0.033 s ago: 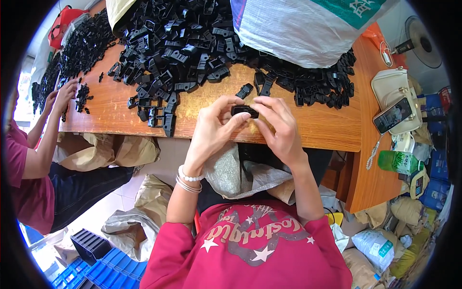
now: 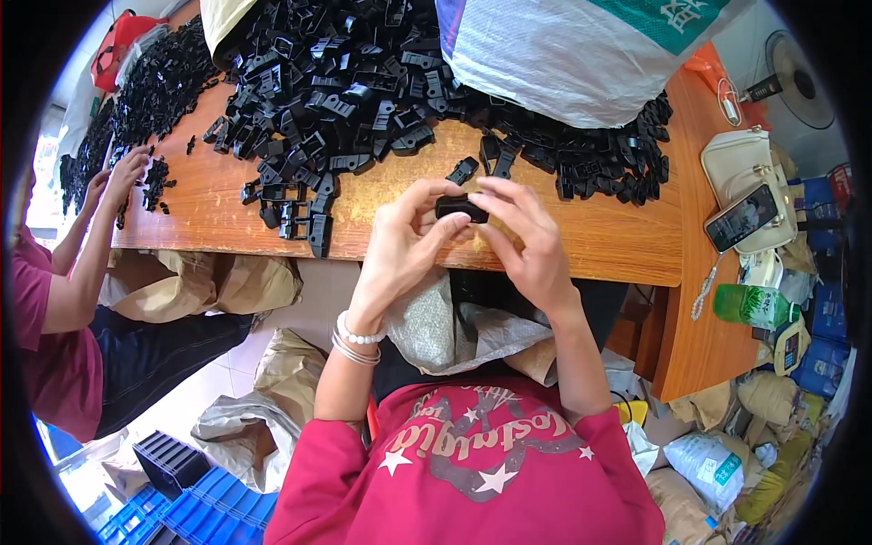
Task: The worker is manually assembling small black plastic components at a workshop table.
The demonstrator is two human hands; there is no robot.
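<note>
My left hand (image 2: 400, 250) and my right hand (image 2: 531, 241) meet over the near edge of a wooden table (image 2: 590, 232). Together they pinch one small black plastic part (image 2: 460, 208) between the fingertips. White bead bracelets circle my left wrist. A large heap of similar black plastic parts (image 2: 354, 82) covers the table beyond my hands, and a few loose ones (image 2: 313, 213) lie to the left. An open woven sack (image 2: 436, 327) rests on my lap under the hands.
A big white sack (image 2: 581, 54) lies on the table's far side. A phone (image 2: 743, 218) rests on a cream bag (image 2: 740, 168) at right, above a green bottle (image 2: 749, 304). A co-worker (image 2: 54, 309) sorts parts at left. Blue crates (image 2: 191, 513) stand on the floor.
</note>
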